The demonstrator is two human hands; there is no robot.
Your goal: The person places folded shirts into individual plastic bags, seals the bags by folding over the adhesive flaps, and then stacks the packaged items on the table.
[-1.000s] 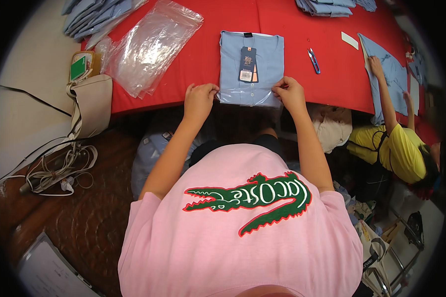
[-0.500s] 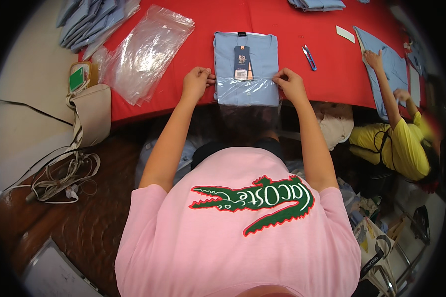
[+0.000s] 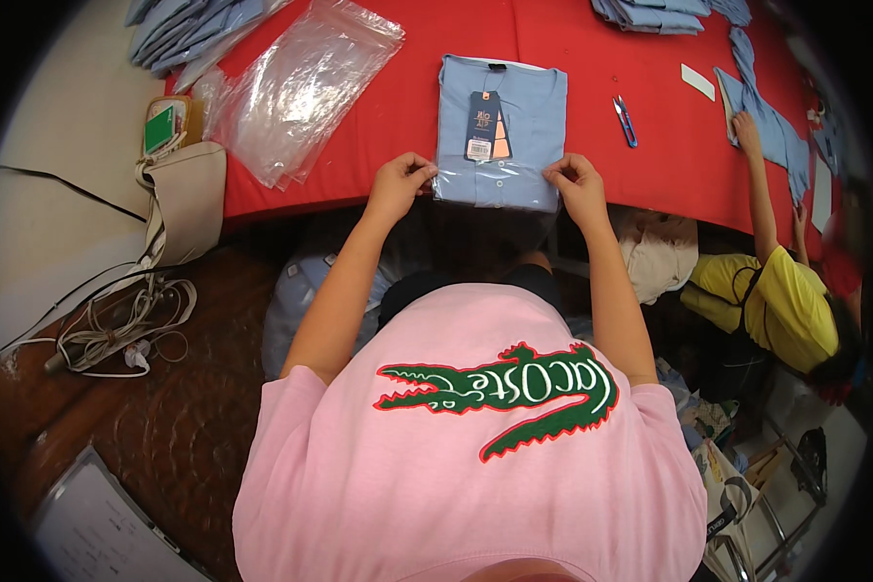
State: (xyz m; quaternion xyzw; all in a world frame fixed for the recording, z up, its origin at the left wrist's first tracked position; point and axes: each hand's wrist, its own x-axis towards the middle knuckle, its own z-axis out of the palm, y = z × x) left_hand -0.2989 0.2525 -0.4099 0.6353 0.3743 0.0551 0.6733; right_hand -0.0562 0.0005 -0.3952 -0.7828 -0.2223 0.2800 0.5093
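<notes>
A folded light-blue shirt (image 3: pixel 543 107) lies on the red-covered table in front of me, its collar end away from me. On its chest rests a dark blue hang tag (image 3: pixel 482 126) with an orange-and-white piece beneath. A clear plastic bag (image 3: pixel 475 187) covers the shirt's near end and hangs past the table edge. My left hand (image 3: pixel 402 184) is closed in a pinch at the bag's left side; my right hand (image 3: pixel 578 184) pinches its right side. The thin film between my fingertips is hard to make out.
Clear plastic bags (image 3: pixel 306 87) lie to the left, near a heap of blue shirts (image 3: pixel 189 34). Blue-handled thread snips (image 3: pixel 625 121) and a white card (image 3: pixel 697 81) lie on the right. Beyond, a co-worker in yellow (image 3: pixel 791 306) handles a blue garment (image 3: pixel 781 131).
Both my hands have drawn slightly toward me along the shirt's sides, and the bag's edge sits closer to its near end. The co-worker's garment has shifted and its fabric is lifted.
</notes>
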